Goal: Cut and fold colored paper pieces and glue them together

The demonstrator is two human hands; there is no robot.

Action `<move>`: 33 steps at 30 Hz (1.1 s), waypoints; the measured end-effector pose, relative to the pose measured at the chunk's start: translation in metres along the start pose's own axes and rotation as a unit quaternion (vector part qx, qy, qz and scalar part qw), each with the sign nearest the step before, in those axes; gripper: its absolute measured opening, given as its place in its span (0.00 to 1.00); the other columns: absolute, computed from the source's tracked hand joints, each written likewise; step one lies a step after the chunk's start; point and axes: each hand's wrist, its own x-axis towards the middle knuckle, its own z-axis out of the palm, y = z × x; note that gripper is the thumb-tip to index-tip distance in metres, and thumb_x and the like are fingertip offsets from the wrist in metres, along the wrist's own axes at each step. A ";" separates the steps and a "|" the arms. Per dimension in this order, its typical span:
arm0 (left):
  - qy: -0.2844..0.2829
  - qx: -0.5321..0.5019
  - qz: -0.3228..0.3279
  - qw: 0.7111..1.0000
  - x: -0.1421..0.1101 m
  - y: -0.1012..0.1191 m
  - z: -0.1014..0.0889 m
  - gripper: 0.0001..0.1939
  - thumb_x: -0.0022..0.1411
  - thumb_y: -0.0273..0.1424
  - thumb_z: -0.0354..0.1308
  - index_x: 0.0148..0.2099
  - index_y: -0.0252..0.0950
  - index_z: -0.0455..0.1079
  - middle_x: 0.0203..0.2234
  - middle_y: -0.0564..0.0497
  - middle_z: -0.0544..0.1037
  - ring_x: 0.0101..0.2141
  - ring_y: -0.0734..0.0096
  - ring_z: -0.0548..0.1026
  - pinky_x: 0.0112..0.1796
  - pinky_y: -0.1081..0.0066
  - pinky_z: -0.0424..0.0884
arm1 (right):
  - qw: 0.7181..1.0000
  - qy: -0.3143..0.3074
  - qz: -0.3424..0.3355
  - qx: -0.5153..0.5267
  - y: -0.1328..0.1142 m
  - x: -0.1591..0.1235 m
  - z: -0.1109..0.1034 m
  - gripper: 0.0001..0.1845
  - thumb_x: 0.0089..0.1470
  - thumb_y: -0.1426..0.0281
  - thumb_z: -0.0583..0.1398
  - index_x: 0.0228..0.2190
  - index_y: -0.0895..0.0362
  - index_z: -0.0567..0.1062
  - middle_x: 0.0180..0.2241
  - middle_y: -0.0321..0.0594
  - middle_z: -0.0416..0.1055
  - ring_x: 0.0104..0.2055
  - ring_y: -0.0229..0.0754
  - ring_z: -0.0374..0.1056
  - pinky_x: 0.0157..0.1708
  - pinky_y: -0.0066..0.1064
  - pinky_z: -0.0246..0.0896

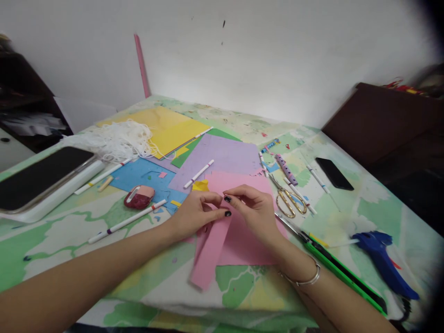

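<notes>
My left hand (pixel 196 213) and my right hand (pixel 255 210) meet over a pink paper strip (pixel 211 252) at the front middle of the table. Both pinch the strip's top end, fingertips touching near the middle. The strip hangs down toward me, over a larger pink paper sheet (pixel 243 240) lying flat beneath. A small yellow paper scrap (pixel 200 186) lies just beyond my left hand. A silver bracelet sits on my right wrist.
Gold-handled scissors (pixel 289 201) and several white pens lie right of my hands. A green cutter (pixel 342 273) and blue glue gun (pixel 383 259) sit at the front right. Purple, blue, yellow sheets, white string (pixel 118 138), a tablet (pixel 38 175) and a phone (pixel 334 173) surround them.
</notes>
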 end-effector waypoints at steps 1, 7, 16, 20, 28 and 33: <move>0.008 0.006 -0.005 1.000 0.000 0.000 0.000 0.08 0.54 0.34 0.59 0.33 0.34 0.71 0.13 0.59 0.66 0.12 0.80 0.62 0.14 0.79 0.55 | 1.000 0.005 -0.012 -0.011 -0.001 -0.001 0.000 0.06 0.49 0.73 0.61 0.30 0.54 0.79 0.30 0.39 0.75 0.33 0.40 0.69 0.35 0.33 0.63; 0.037 0.040 0.042 0.998 0.002 -0.001 -0.001 0.09 0.55 0.33 0.57 0.32 0.33 0.75 0.15 0.56 0.70 0.15 0.79 0.64 0.18 0.78 0.58 | 1.000 0.005 -0.027 -0.013 -0.002 -0.002 0.001 0.07 0.50 0.74 0.61 0.31 0.53 0.79 0.30 0.39 0.75 0.34 0.40 0.69 0.35 0.33 0.64; 0.031 0.023 0.044 0.998 0.001 -0.002 0.000 0.07 0.54 0.31 0.59 0.33 0.34 0.76 0.27 0.51 0.78 0.28 0.72 0.72 0.31 0.73 0.66 | 1.000 -0.006 0.023 0.007 -0.001 0.000 0.000 0.06 0.48 0.72 0.63 0.31 0.54 0.79 0.32 0.40 0.75 0.34 0.40 0.69 0.36 0.34 0.64; 0.028 0.028 0.043 0.998 0.001 0.000 0.000 0.07 0.54 0.31 0.59 0.32 0.33 0.76 0.25 0.52 0.76 0.26 0.74 0.70 0.28 0.75 0.63 | 0.999 -0.008 0.037 0.020 0.000 0.001 -0.001 0.05 0.48 0.72 0.62 0.30 0.54 0.79 0.31 0.39 0.76 0.34 0.40 0.69 0.36 0.33 0.64; 0.004 0.069 0.072 0.995 0.001 -0.002 0.003 0.11 0.55 0.32 0.58 0.24 0.32 0.69 0.16 0.56 0.67 0.21 0.79 0.63 0.24 0.77 0.58 | 0.999 -0.003 0.037 0.017 0.001 0.001 -0.002 0.03 0.46 0.74 0.62 0.23 0.57 0.76 0.24 0.37 0.72 0.28 0.38 0.66 0.31 0.31 0.60; -0.009 0.084 0.078 0.993 -0.001 0.001 0.004 0.12 0.56 0.32 0.57 0.24 0.31 0.72 0.16 0.56 0.66 0.21 0.79 0.60 0.23 0.76 0.56 | 0.999 0.017 0.030 0.015 -0.003 -0.001 -0.005 0.03 0.43 0.75 0.62 0.20 0.58 0.76 0.21 0.35 0.71 0.26 0.36 0.64 0.28 0.30 0.58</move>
